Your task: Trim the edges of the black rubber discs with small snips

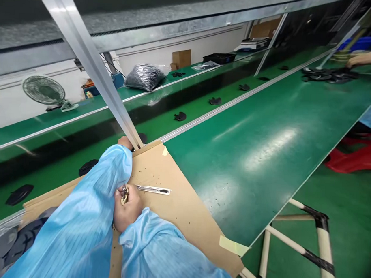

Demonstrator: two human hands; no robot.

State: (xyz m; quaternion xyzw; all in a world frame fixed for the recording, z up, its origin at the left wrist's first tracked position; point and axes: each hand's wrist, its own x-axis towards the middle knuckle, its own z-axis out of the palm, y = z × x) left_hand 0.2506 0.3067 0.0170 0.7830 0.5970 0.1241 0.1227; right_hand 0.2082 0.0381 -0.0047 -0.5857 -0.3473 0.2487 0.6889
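My left hand [125, 143] reaches past the board's far edge to the green belt, beside the metal post. Its fingers are mostly hidden, and a dark flat piece [142, 138] lies just beyond the post. Closer to me, my right hand [128, 208] is closed around a small hand tool [124, 195] with metal jaws and a cream-coloured handle, possibly nippers. A snap-off utility knife [155, 190] rests on the brown cardboard [182, 226], right of that hand. Tiny dark and reddish crumbs are scattered over the cardboard.
Black flat curved pieces [180, 116] lie spaced along the green belt [157, 124]. Grey-black pieces [23, 238] are heaped at lower left. A slanting metal post [96, 67] rises ahead. Far right, another person's hand [364, 59] is by a black pile [327, 75]. A red stool [355, 155] stands at right.
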